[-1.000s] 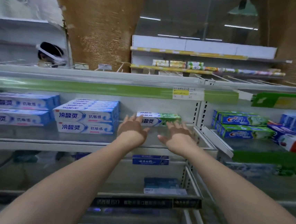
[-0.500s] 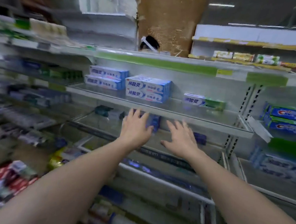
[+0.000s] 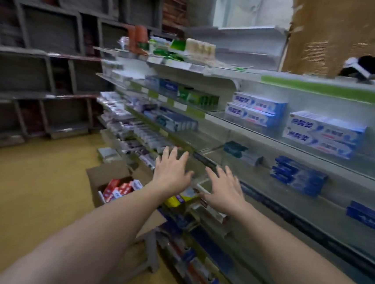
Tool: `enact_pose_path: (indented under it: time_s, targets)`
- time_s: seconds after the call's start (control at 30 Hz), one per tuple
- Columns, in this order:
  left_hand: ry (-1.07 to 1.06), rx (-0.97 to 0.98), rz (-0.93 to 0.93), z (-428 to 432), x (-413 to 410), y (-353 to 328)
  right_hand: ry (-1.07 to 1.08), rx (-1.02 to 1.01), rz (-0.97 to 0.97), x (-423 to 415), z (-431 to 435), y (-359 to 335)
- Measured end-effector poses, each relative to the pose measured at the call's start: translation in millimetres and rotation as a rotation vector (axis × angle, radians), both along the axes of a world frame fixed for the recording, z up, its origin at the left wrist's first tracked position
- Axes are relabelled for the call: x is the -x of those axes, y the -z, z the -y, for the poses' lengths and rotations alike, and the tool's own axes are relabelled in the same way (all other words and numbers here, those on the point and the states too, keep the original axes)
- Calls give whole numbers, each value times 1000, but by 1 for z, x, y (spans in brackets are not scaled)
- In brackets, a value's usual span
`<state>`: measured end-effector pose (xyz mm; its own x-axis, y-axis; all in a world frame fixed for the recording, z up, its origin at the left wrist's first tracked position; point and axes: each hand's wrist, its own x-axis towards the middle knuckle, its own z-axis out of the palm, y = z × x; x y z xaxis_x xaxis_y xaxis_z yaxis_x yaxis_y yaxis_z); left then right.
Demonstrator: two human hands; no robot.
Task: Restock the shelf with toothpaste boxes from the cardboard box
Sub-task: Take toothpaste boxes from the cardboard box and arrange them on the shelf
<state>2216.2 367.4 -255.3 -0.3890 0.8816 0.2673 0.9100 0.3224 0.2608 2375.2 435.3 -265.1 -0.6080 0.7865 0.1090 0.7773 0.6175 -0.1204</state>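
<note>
Swinging left and down, the view now takes in the cardboard box [image 3: 104,171] on the floor at the foot of the shelving, which was out of sight a second ago. Then both hands were up at the glass shelf [image 3: 247,130] beside a green-and-white box. Now the left hand [image 3: 172,172] and the right hand [image 3: 223,188] hang lower, in front of the lower racks, with fingers spread and nothing in either. I take it that one box has been placed and the reach for the next is starting.

The toothpaste boxes [image 3: 120,187] still to be shelved sit in the open cardboard box, red and white, packed side by side. Their long axes slant upward out of it, though blur hides which end is which. The blue-and-white boxes [image 3: 256,109] on the glass shelf lie flat in stacks, long axes running along it and broad printed faces toward the aisle.
</note>
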Motion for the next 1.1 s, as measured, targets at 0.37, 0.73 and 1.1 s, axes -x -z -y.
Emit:
enact_pose_path:
  time_s: [0.37, 0.73, 1.1]
  targets:
    - [-197, 129, 63, 11, 202, 57, -158, 91, -9, 223, -18, 36]
    - [-304, 242, 169, -27, 306, 136, -192, 321, 34, 333, -73, 133]
    - [-447, 349, 368, -119, 387, 260, -207, 534, 151, 431, -182, 249]
